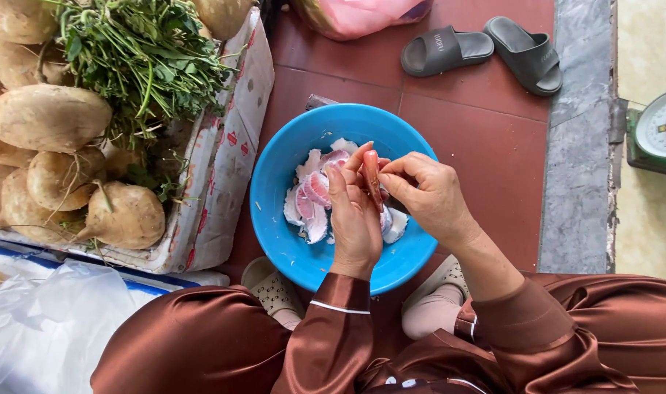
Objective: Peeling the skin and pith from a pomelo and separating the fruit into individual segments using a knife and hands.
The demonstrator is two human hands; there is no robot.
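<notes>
Over bowl: left hand (pixel 353 219) and right hand (pixel 429 195) both pinch a small reddish shrimp (pixel 372 177), fingers clenched on it.
Below: round blue plastic bowl (pixel 275 182) on the red tile floor (pixel 486 138) catches pale pink-white pieces (pixel 315 195).

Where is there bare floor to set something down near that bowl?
Bare red tiles lie between the blue bowl, the sandals and the grey strip. Left is crowded with roots; both hands fill the bowl.

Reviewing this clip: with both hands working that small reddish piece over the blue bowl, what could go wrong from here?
The reddish piece, pinched by the left hand and right hand, could slip into the blue bowl of pink-white pieces. The bowl sits on the floor between the feet, so a knock might tip it.
</notes>
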